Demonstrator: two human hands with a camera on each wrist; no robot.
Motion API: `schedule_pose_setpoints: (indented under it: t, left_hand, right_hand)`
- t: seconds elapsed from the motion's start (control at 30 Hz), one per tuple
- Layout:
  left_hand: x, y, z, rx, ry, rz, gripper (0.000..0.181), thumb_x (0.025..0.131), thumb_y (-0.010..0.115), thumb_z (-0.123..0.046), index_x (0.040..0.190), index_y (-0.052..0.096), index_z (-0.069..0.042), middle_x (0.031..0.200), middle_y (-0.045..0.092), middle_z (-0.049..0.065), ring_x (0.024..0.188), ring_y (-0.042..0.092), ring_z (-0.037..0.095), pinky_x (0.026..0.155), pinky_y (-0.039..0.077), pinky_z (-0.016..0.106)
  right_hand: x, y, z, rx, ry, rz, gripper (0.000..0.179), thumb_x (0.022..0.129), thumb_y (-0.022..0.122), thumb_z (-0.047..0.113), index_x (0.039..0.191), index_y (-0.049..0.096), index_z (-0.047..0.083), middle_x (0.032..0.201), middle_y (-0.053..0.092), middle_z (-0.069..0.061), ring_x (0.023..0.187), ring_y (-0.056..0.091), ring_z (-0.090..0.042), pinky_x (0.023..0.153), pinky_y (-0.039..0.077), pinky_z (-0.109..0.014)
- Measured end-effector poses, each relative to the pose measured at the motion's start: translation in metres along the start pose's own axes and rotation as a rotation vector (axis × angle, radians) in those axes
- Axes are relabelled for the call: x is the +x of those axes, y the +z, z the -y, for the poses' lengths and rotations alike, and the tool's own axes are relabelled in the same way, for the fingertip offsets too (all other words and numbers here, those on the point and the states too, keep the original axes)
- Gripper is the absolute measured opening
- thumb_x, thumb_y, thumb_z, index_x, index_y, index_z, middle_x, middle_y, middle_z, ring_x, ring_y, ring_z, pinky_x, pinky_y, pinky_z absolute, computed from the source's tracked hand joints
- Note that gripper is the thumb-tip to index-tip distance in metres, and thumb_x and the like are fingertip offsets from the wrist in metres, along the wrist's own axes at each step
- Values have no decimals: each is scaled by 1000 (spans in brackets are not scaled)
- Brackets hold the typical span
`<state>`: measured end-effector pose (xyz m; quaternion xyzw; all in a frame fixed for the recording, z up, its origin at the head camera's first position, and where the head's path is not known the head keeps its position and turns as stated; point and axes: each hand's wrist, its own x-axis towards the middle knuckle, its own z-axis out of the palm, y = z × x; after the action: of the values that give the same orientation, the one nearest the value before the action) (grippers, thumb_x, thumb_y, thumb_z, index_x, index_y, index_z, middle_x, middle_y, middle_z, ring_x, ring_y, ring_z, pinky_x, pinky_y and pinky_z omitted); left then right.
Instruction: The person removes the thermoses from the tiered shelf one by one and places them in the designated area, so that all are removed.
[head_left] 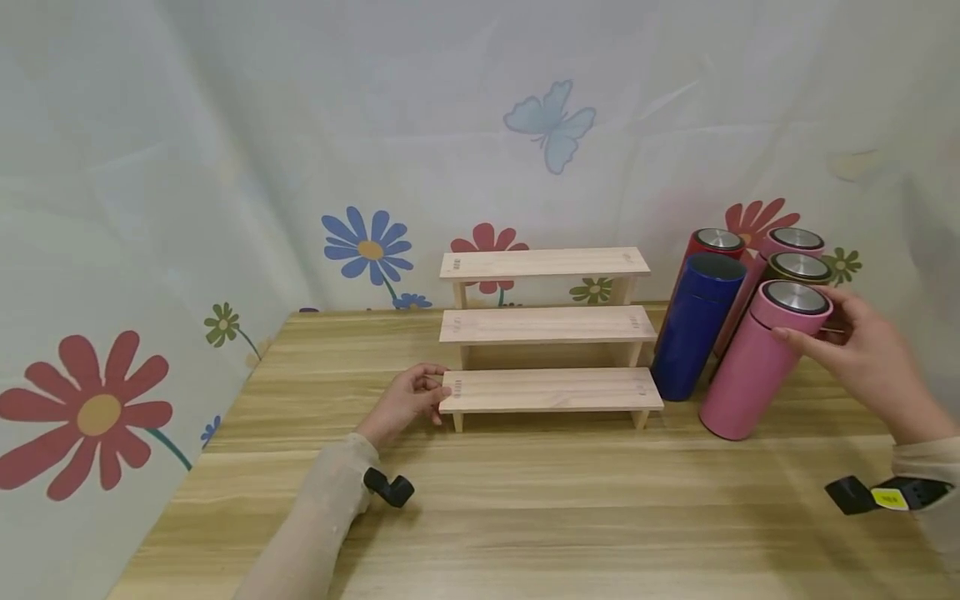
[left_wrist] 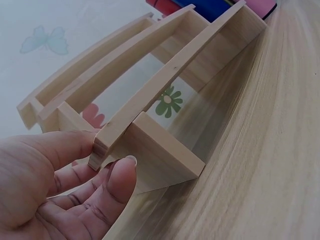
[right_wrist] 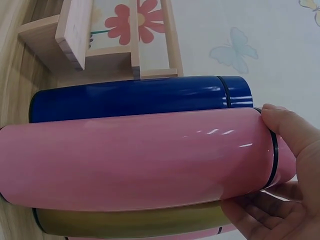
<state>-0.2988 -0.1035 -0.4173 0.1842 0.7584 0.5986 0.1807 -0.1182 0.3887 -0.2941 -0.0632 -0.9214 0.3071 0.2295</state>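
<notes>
A three-step wooden display rack stands on the table. My left hand is at the left end of its lowest step, and in the left wrist view the thumb and fingers pinch the board's end. My right hand holds the front pink thermos near its silver-topped lid, thumb on the near side and fingers behind. This thermos is upright, close beside a blue thermos. In the right wrist view the pink thermos partly covers an olive-green thermos.
Behind the front thermoses stand a red thermos and another pink thermos, both partly hidden. The group is just right of the rack on a wood-grain table. A white flowered cloth hangs behind and to the left.
</notes>
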Motion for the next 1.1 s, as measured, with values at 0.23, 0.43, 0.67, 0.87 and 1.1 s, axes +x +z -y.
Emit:
schedule_pose_setpoints:
  t: [0.23, 0.43, 0.67, 0.87, 1.1]
  left_hand:
    - [-2, -7, 6, 25, -8, -25, 46, 95, 60, -10, 136, 44, 3, 93, 58, 9, 63, 58, 15, 58, 57, 31]
    - [-4, -11, 6, 56, -9, -32, 46, 95, 60, -10, 136, 44, 4, 89, 55, 8, 60, 56, 14, 59, 58, 33]
    - [-6, -12, -3, 201, 0, -64, 44, 95, 59, -12, 134, 45, 4, 97, 59, 16, 61, 59, 16, 63, 59, 40]
    - [-5, -9, -15, 368, -13, -118, 45, 93, 63, -16, 133, 50, 0, 109, 58, 18, 80, 60, 18, 68, 59, 35]
    - [-7, 4, -28, 607, 12, -135, 46, 91, 66, -21, 131, 53, -2, 115, 54, 19, 101, 56, 28, 85, 53, 41]
  right_hand:
    - [5, 10, 5, -11, 8, 8, 78, 91, 66, 29, 149, 24, -1, 126, 46, -39, 80, 39, 20, 58, 34, 5]
    - [7, 13, 7, 22, -8, 4, 80, 90, 67, 26, 151, 21, 1, 127, 45, -39, 80, 32, 25, 60, 34, 5]
    - [8, 11, 16, 14, -28, -61, 78, 92, 65, 27, 152, 21, 7, 133, 45, -34, 100, 58, -14, 71, 31, 8]
    - [5, 15, 34, -52, -91, -167, 71, 92, 65, 24, 149, 29, 3, 138, 42, -34, 115, 44, -50, 106, 45, -32]
    - [5, 31, 54, -164, -384, -378, 60, 89, 66, 34, 134, 50, -2, 126, 54, -32, 112, 49, -49, 95, 39, -64]
